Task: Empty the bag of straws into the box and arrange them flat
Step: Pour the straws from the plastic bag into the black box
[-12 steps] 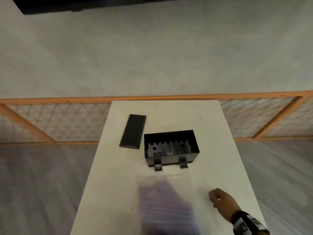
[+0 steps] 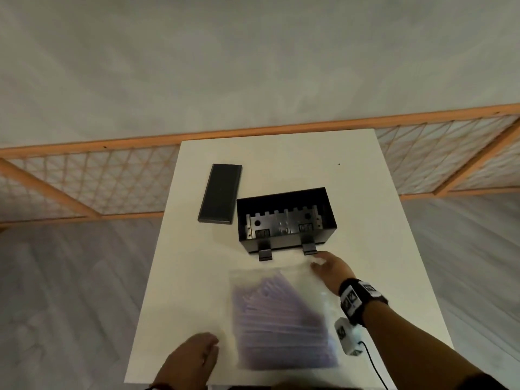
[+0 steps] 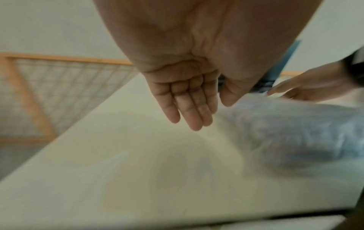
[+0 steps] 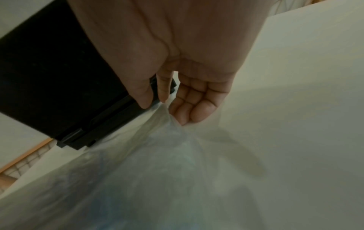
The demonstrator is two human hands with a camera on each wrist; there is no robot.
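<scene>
A clear plastic bag (image 2: pixel 281 313) (image 3: pixel 291 129) (image 4: pixel 157 163) full of purple straws (image 2: pixel 278 330) lies on the white table (image 2: pixel 365 220) near its front edge. Just behind it stands the open black box (image 2: pixel 285 218) (image 4: pixel 55 77), with grey metal fittings inside. My right hand (image 2: pixel 327 266) (image 4: pixel 177 107) pinches the bag's far right corner, close to the box's front wall. My left hand (image 2: pixel 194 358) (image 3: pixel 189 112) hovers with straight fingers left of the bag, not touching it.
The box's flat black lid (image 2: pixel 221 194) lies on the table left of the box. A wooden lattice railing (image 2: pixel 84 178) runs behind the table. A white sensor block with a cable (image 2: pixel 347 336) hangs at my right wrist.
My right hand has moved forward from the bag's right side to its far corner near the box and taken hold of it. My left hand has come into view beside the bag.
</scene>
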